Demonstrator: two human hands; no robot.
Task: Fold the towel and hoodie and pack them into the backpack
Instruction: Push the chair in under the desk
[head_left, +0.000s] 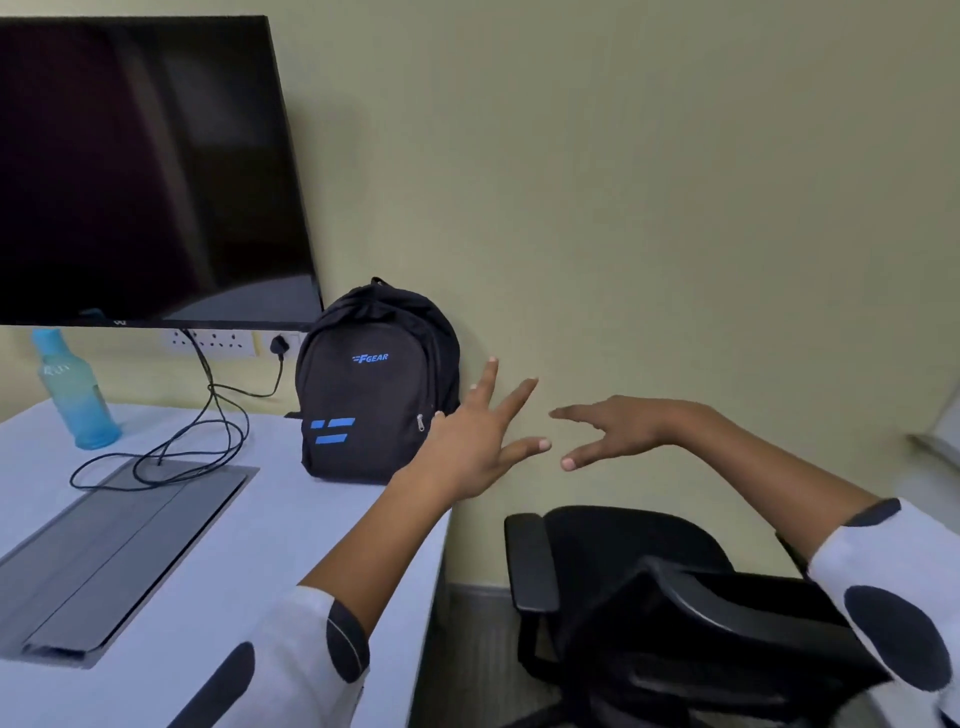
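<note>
Right now the left hand (470, 447) is up in the air, fingers spread wide and straight, gripping nothing at all. It hangs just beside the backpack (371, 384), at that bag's right edge, with the thumb near the zip pull; whether it touches the fabric, I cannot tell. The right hand (618, 428) is raised too, further right of the backpack, fingers stretched out and relaxed, pointing toward the left hand, and it has hold of nothing either. The two sets of fingertips are near each other but apart. Both forearms are bare, and the sleeves (311, 649) are white with big dark spots.

The backpack itself stands upright at the back right corner of the desk (218, 561), close against the pale green wall (623, 182). It is black with a blue logo and blue stripes on the front pocket, and it looks zipped shut.

Left of the backpack, a wall socket strip (218, 343) carries a black plug, and a dark cable (208, 426) loops down from there onto the desk. Further left of the backpack stands a blue bottle (78, 400), upright. In front of the cable, a grey hatch (119, 551) is set into the desk top. Above and left of the backpack hangs a large dark screen (145, 166), switched off.

Right of the backpack and lower down, beyond the desk edge, sits a black office chair (649, 597), its armrest facing the desk. No towel or hoodie in shot.
</note>
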